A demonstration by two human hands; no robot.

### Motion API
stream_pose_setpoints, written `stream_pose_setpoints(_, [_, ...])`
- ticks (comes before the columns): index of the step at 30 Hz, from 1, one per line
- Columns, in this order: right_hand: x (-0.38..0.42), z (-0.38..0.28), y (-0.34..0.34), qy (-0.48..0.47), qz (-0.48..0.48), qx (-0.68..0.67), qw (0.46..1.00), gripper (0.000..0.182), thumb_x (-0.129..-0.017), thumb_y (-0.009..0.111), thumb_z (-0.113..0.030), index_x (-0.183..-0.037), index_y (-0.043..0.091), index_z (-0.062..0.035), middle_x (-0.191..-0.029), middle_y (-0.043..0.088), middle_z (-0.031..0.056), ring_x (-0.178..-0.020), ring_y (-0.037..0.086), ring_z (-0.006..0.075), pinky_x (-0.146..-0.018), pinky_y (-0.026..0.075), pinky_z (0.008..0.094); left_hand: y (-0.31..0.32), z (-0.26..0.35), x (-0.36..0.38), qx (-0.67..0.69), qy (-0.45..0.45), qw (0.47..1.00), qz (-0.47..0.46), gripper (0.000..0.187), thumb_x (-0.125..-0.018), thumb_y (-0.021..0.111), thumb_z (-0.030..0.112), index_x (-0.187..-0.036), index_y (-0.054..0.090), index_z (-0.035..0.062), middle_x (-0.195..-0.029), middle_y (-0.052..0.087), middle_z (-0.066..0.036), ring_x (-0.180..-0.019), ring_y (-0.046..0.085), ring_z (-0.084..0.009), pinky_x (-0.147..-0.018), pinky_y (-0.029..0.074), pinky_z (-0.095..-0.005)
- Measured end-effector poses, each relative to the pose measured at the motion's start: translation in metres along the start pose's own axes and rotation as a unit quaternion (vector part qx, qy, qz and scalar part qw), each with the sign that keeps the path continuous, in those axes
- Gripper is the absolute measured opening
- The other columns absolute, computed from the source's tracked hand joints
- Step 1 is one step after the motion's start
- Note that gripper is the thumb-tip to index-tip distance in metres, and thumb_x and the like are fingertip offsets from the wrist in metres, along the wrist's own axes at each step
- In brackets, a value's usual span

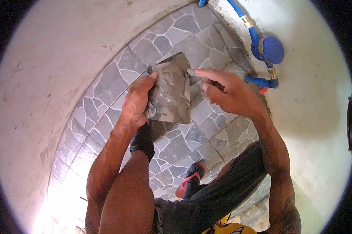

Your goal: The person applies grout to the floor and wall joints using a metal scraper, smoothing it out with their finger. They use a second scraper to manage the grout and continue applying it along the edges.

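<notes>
A flat rectangular piece (169, 93), its face covered in wet grey paste, is held up over the tiled floor. My left hand (138, 97) grips its left edge, with the thumb on the upper face and the fingers hidden beneath. Just right of the piece is my right hand (228, 89), its index finger stretched toward the upper right edge and the other fingers curled. Grey paste coats that index fingertip. Nothing shows between the fingers of my right hand.
Grey stone-patterned tiles (176, 152) cover the floor. Pale walls rise on both sides. A blue water meter (272, 50) with blue pipes (261, 82) runs along the right wall. My foot in a pink-strapped sandal (189, 181) rests below.
</notes>
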State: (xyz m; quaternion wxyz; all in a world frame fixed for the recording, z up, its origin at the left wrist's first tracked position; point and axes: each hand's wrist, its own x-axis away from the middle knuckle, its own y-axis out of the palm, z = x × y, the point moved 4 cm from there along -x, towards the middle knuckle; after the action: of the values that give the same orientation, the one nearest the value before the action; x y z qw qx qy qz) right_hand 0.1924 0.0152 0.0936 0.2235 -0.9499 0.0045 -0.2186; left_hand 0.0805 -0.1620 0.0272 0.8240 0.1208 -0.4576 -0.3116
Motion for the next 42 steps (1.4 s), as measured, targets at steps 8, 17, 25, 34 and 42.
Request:
stream_pose_setpoints(8, [-0.004, -0.002, 0.008, 0.014, -0.014, -0.045, 0.999, 0.039, -0.089, 0.050, -0.012, -0.128, 0.053, -0.0084, -0.078, 0.059, 0.0118, -0.063, 0.052, 0.0155, -0.062, 0.046, 0.0325, -0.006, 0.001, 0.002, 0.012, -0.019, 1.000, -0.002, 0.030, -0.097, 0.050, 0.025, -0.106, 0.058, -0.0017, -0.090, 0.065, -0.009, -0.073, 0.065, -0.0153, -0.065, 0.056, -0.0297])
stream_pose_setpoints(17, [-0.007, -0.008, 0.007, -0.033, -0.037, 0.022, 0.999, 0.041, -0.085, 0.048, -0.007, -0.125, 0.055, -0.0083, -0.093, 0.065, 0.0160, -0.076, 0.062, 0.0248, -0.073, 0.049, 0.0346, -0.010, -0.001, 0.003, 0.011, -0.019, 1.000, 0.000, 0.031, -0.096, 0.049, 0.026, -0.106, 0.056, -0.0024, -0.092, 0.064, -0.011, -0.074, 0.066, -0.0158, -0.067, 0.057, -0.0304])
stream_pose_setpoints(25, [-0.005, -0.012, 0.005, -0.018, -0.069, 0.015, 0.997, 0.036, -0.085, 0.048, -0.007, -0.120, 0.060, -0.0092, -0.089, 0.065, 0.0155, -0.071, 0.061, 0.0244, -0.068, 0.049, 0.0356, -0.009, -0.002, 0.000, 0.020, -0.025, 0.999, 0.006, 0.032, -0.097, 0.048, 0.027, -0.106, 0.056, -0.0024, -0.093, 0.063, -0.010, -0.075, 0.065, -0.0167, -0.067, 0.057, -0.0319])
stream_pose_setpoints(34, [0.000, -0.015, 0.014, -0.149, -0.076, 0.010, 0.986, 0.032, -0.086, 0.050, -0.005, -0.115, 0.062, -0.0056, -0.080, 0.060, 0.0099, -0.064, 0.057, 0.0171, -0.059, 0.046, 0.0307, -0.011, -0.004, -0.001, 0.050, -0.038, 0.998, 0.021, 0.029, -0.097, 0.048, 0.025, -0.103, 0.057, -0.0017, -0.090, 0.063, -0.010, -0.075, 0.064, -0.0170, -0.068, 0.056, -0.0326])
stream_pose_setpoints(42, [0.004, -0.015, 0.015, -0.084, -0.124, -0.097, 0.984, 0.025, -0.087, 0.051, -0.003, -0.109, 0.063, -0.0025, -0.073, 0.056, 0.0036, -0.058, 0.053, 0.0109, -0.053, 0.044, 0.0278, -0.018, -0.013, -0.005, 0.091, -0.048, 0.994, 0.020, 0.028, -0.097, 0.050, 0.025, -0.103, 0.058, -0.0014, -0.090, 0.063, -0.010, -0.075, 0.064, -0.0177, -0.070, 0.055, -0.0328])
